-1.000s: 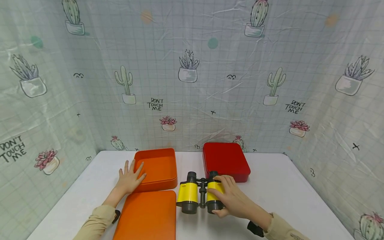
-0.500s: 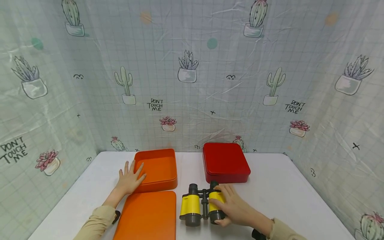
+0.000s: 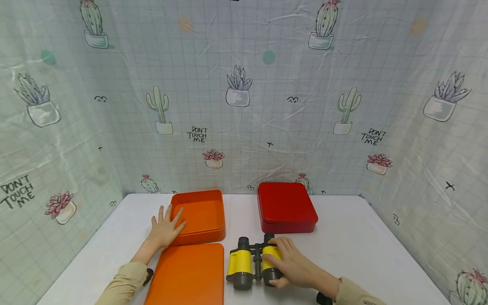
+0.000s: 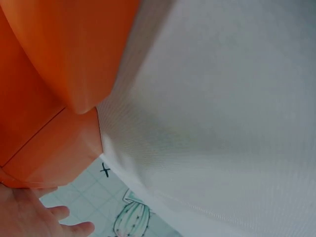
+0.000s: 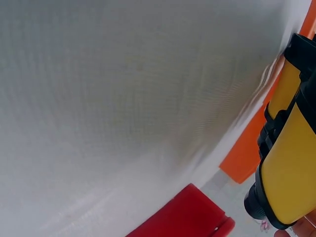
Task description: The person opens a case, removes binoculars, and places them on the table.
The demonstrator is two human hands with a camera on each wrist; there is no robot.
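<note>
Yellow-and-black binoculars (image 3: 239, 263) are near the table's front, right of the orange lid. My right hand (image 3: 291, 263) grips their right barrel from the side, fingers over the top and thumb at the front end. In the right wrist view the binoculars (image 5: 289, 168) show at the right edge, with only a bit of fingertip below. My left hand (image 3: 163, 228) rests with spread fingers on the left rim of an open orange box (image 3: 219, 234). In the left wrist view the left hand's fingers (image 4: 59, 213) lie beside the box wall (image 4: 64, 158).
An orange lid (image 3: 187, 275) lies flat in front of the orange box. Behind the binoculars stands a closed red box (image 3: 286, 203). All of it is on a white table (image 3: 343, 237), with a cactus-print curtain (image 3: 244, 127) around the back and sides.
My right hand has drawn the binoculars toward the front of the table, away from the red box, then slightly left. The left hand has stayed in place on the orange box.
</note>
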